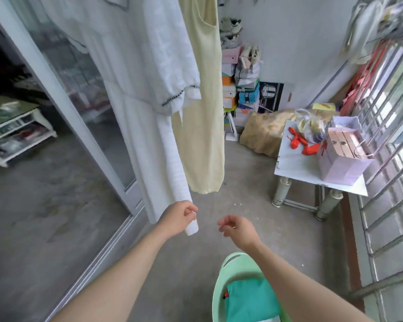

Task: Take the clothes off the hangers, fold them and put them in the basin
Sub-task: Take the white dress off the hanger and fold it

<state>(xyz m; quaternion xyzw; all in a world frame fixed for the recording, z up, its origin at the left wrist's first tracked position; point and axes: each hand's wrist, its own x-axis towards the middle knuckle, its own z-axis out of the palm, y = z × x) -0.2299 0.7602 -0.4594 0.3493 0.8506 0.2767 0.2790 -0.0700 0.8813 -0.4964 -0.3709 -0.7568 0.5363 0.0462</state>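
Grips the lower hem corner of the white dress [137, 101] with the left hand [179, 216], lower centre of frame, fingers and thumb curled round the edge of the cloth, a short end protruding below the fist. Holds the right hand [236, 226] just to the right, clear of the cloth, fingers loosely curled with nothing between them. Bare forearms entering from the bottom edge.

White dress: hanging down from the top edge, upper centre-left, top cut off by the frame. Short sleeve with dark stitched trim at mid height. Lower hem at hand level.

Pale yellow garment [203, 112]: hanging directly right of the white dress, partly overlapped by it in view; contact not determinable. Hem above both hands.

Green basin [219, 284]: on the concrete floor, bottom centre, right side hidden behind the right forearm. Contains a folded teal cloth [251, 296], with a strip of white cloth at the very bottom edge.

Surroundings:
- Sliding glass door [75, 94], left half of frame.
- Stacked shoe boxes [242, 94] against the back wall, upper centre.
- Small white table [296, 168], right of centre, bearing a pink paper bag [342, 166] and a red item [297, 142], kind not determinable.
- Metal window bars [391, 126] along the right edge.
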